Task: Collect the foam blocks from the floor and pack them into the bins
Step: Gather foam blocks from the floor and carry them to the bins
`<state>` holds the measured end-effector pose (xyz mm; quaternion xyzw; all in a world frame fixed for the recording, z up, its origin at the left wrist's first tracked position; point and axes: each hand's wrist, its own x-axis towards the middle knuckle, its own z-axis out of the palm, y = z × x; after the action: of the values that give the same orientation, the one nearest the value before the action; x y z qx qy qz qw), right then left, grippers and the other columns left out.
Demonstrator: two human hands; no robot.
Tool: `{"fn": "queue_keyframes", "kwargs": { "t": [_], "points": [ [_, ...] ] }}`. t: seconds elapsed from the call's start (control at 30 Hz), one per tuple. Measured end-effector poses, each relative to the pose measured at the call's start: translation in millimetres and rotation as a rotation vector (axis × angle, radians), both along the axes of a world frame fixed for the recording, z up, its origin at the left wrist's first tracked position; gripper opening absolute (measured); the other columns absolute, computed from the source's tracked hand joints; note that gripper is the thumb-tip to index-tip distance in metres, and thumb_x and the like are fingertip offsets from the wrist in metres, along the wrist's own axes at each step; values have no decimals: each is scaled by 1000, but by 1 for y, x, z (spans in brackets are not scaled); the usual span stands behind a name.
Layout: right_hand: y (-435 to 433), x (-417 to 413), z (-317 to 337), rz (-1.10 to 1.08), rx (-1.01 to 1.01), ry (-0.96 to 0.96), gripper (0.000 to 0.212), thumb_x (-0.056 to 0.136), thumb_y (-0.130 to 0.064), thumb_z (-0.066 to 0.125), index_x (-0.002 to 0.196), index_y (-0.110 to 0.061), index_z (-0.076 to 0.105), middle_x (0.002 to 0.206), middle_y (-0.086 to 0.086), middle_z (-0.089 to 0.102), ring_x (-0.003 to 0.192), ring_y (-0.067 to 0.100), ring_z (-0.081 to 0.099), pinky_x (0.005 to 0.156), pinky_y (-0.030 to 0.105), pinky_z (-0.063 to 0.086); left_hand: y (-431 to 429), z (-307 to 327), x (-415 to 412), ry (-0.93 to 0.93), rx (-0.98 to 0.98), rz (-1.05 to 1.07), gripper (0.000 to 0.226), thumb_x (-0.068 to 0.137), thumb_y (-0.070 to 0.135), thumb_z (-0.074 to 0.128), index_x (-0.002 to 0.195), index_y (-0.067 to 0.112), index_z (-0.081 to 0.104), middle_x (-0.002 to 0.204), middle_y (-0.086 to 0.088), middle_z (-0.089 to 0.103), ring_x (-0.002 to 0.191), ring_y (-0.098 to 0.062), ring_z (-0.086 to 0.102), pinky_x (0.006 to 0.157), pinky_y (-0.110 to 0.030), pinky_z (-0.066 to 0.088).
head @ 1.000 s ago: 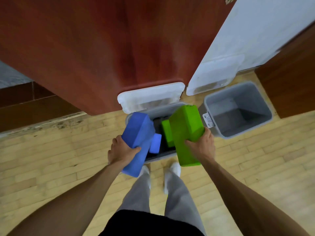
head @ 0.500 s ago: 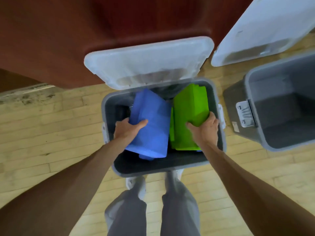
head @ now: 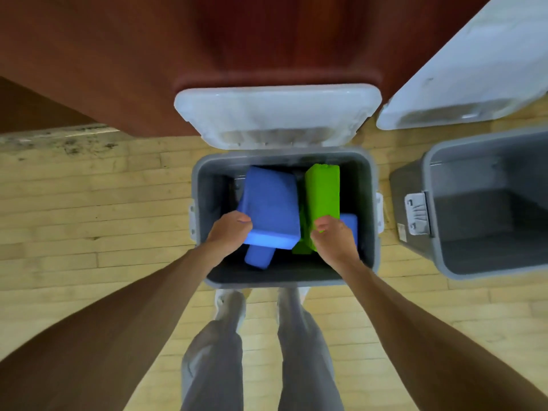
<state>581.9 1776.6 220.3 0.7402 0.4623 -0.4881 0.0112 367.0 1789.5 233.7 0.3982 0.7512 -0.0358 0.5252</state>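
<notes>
Both hands were down inside the open grey bin (head: 281, 280), which stood on the wooden floor (head: 89, 218) just ahead of the person's feet. The left hand (head: 229, 232) gripped the near left corner of a large blue foam block (head: 271, 206), thumb over the top face and fingers curled underneath; the block lay tilted in the left half of the bin. The right hand (head: 335, 238) had its fingers curled round the near end of a green foam block (head: 322, 189), which stood on its narrow edge in the right half, just beside the blue one. Below the held blocks lay a smaller blue block (head: 259, 258), partly under the large one, another blue block (head: 350, 225) against the right wall behind the right hand, and a second green piece (head: 302, 246) between them. The bin's translucent lid (head: 275, 114) stood hinged back against dark red wood. A second grey bin (head: 489, 179) stood open to the right, its own lid (head: 444, 102) beyond it.
</notes>
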Motion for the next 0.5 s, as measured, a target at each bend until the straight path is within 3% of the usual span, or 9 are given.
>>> {"fn": "queue_keyframes", "kwargs": {
  "t": [0.1, 0.23, 0.33, 0.5],
  "points": [
    [0, -7, 65, 118, -44, 48, 26, 90, -14, 52, 113, -14, 65, 113, 5, 67, 107, 23, 60, 88, 31, 47, -11, 63, -2, -70, -8, -8, 9, 84, 21, 46, 81, 17, 54, 80, -15, 56, 75, -29, 58, 75, -46, 48],
    [-7, -15, 161, 259, -84, 107, 24, 92, -21, 54, 113, -14, 65, 113, 2, 68, 106, 18, 61, 85, 24, 46, -36, 163, -6, -113, 5, 35, 13, 93, 15, 47, 90, 15, 60, 86, -11, 60, 82, -22, 59, 79, -34, 45],
    [-13, -29, 226, 399, -99, 111, 27, 93, -24, 55, 114, -13, 66, 115, 2, 67, 108, 19, 60, 84, 24, 44, -62, 229, -24, -91, 27, 189, 18, 92, 18, 52, 100, 12, 67, 97, -7, 69, 91, -24, 66, 86, -36, 51],
    [-35, -72, 298, 555, -84, 92, 19, 90, -27, 55, 101, -17, 67, 109, 6, 69, 104, 23, 62, 85, 28, 45, -140, 318, -68, -55, 138, 478, 16, 92, 17, 57, 99, 10, 68, 92, -9, 67, 83, -24, 65, 65, -26, 45]
  ]
}}
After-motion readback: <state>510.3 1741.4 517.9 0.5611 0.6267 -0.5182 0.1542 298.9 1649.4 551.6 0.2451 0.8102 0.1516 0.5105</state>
